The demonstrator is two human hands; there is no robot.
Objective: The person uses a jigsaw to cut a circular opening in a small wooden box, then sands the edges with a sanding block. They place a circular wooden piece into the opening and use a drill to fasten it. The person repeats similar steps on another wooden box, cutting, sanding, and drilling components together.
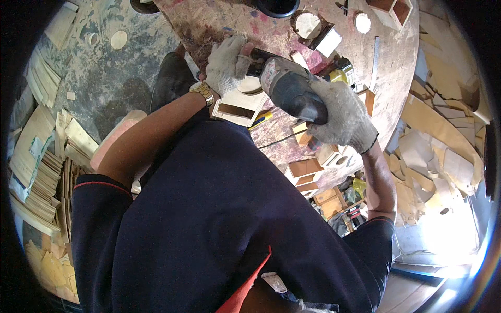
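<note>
My right hand [342,112], in a whitish knitted glove, is wrapped round the body of a grey and black handheld power tool [297,94]. The tool's dark front end points toward my left hand [225,65], which is gloved too, with its fingers curled; what they grip is hidden. Just below that hand, close to my body, a small pale wooden box [237,110] shows a rectangular opening. A round wooden disc [250,85] lies at the box's far side, beneath the tool. A yellow and black utility knife [260,120] rests beside the box.
Wooden boxes [305,168] and a yellowish bottle [342,72] stand on the stained worktable [219,20]. A metal ruler [374,63] lies at the right. Stacked wood strips [39,182] are on the left, wood offcuts [443,156] on the right. A dark cord [282,140] crosses near my body.
</note>
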